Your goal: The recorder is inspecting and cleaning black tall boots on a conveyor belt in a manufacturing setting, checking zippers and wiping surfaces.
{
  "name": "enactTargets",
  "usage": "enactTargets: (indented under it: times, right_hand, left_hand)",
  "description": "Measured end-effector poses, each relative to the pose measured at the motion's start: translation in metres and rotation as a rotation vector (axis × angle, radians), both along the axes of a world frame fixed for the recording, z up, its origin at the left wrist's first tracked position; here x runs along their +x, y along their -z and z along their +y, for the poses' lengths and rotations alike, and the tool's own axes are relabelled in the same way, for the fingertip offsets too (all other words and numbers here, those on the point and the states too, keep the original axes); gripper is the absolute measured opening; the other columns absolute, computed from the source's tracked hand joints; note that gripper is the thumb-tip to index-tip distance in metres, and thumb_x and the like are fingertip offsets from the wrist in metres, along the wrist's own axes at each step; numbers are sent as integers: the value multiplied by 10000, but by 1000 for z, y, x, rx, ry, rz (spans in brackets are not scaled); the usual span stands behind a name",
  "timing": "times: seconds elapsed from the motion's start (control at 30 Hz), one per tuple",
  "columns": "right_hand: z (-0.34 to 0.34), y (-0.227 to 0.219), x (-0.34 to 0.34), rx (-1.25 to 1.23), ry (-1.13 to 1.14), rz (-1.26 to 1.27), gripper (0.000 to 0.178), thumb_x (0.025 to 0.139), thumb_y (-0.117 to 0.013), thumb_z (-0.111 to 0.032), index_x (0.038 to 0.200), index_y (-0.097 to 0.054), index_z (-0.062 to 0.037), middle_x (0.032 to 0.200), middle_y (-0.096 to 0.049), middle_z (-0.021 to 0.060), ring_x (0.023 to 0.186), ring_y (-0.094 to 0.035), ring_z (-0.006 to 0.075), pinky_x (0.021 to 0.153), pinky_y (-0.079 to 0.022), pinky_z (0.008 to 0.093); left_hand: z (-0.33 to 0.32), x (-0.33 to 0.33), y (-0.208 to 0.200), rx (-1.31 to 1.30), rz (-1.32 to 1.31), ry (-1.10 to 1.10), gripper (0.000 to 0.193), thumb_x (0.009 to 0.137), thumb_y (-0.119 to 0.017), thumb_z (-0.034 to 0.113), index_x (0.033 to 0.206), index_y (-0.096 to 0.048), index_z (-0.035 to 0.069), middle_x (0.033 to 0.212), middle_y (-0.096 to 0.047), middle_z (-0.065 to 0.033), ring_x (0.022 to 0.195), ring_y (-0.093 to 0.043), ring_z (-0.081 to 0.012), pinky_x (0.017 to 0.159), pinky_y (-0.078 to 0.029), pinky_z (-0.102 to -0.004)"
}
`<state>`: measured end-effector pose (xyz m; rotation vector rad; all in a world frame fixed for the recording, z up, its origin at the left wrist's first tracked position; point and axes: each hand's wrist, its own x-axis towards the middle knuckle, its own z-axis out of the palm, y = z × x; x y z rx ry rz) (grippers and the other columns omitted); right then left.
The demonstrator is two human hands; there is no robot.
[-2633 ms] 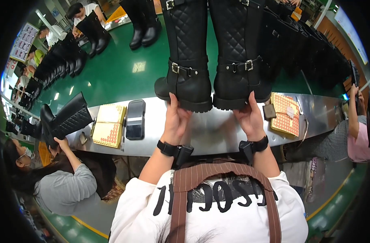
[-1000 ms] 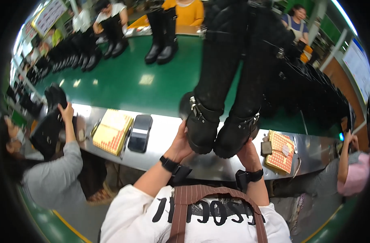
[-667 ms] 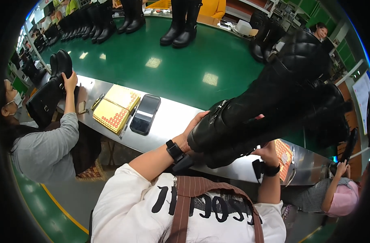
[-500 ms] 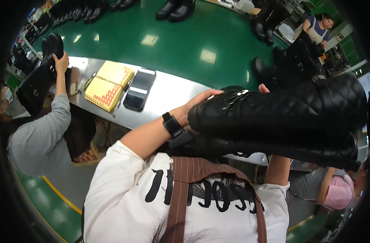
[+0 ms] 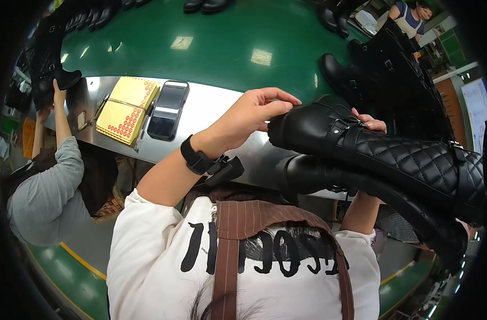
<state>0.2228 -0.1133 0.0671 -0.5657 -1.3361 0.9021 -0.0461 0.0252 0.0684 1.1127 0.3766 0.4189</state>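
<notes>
A tall black boot with a quilted shaft (image 5: 408, 157) and buckled straps lies across in front of me, foot end to the left. My right hand (image 5: 370, 121) grips its far side near the ankle buckle; part of this hand is hidden behind the boot. My left hand (image 5: 249, 117) is at the foot end, thumb and index fingertips pinched together beside the leather. Whatever is between those tips is too small to make out. A second black boot (image 5: 307, 175) lies below the first, nearer my body, over my right forearm.
On the metal table edge (image 5: 201, 109) lie a black phone (image 5: 169, 109) and a yellow patterned pad (image 5: 127, 109). Beyond runs a green surface (image 5: 217, 58) with several boots. More black boots (image 5: 382, 74) stand right. At left, a co-worker's arm (image 5: 59, 114) holds a boot (image 5: 50, 74).
My left hand has come off its wrap around the boot and now pinches at the foot end. The boot has turned, showing its quilted shaft. The left co-worker's boot has turned upright.
</notes>
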Motion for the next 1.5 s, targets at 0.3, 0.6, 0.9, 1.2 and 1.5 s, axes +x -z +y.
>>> enactTargets:
  times: [0.3,0.6,0.9,1.2,1.5]
  right_hand:
    - [-6,-5,-15,-4,202,-42,322,920,-616,-207,1148,-517,-3,1201,-578,196,1239,-503,309,1133,-322,473]
    - [35,-48,-9,-365,191,-122,531,795,-719,-125,1273,-521,-2,1260,-565,99,1204,-523,256,1086,-379,399]
    - [282,-22,25,-726,549,-32,394,778,-777,-94,1095,-631,90,1093,-666,132,908,-649,220,814,-518,335]
    - [524,-13,73,-517,1404,-831,900,634,-780,-586,1324,-539,-61,1478,-278,258,1315,-333,463,1042,-365,559]
    - [535,129,47,-816,1100,-1317,702,886,-437,-666,1502,-216,-412,1590,-92,179,1452,-35,441,1028,-213,742]
  left_hand:
    - [-2,0,-1,-39,-142,-112,258,973,-491,154,1182,-592,41,1011,-662,-31,851,-631,-62,735,-542,-225]
    - [22,1,24,-174,-302,-69,619,912,-537,75,1472,-276,99,1351,-494,-84,1208,-514,-155,1033,-411,-364]
    - [82,4,94,-457,-260,-477,434,903,-533,116,1319,-423,61,1137,-541,-108,1055,-559,-222,956,-452,-402]
    - [101,-7,119,-492,-209,-507,373,912,-547,109,1269,-464,40,1090,-558,-85,965,-590,-181,901,-465,-357]
    - [98,-4,123,-556,-56,-404,292,934,-507,110,1209,-505,12,1012,-593,-94,919,-590,-207,868,-477,-368]
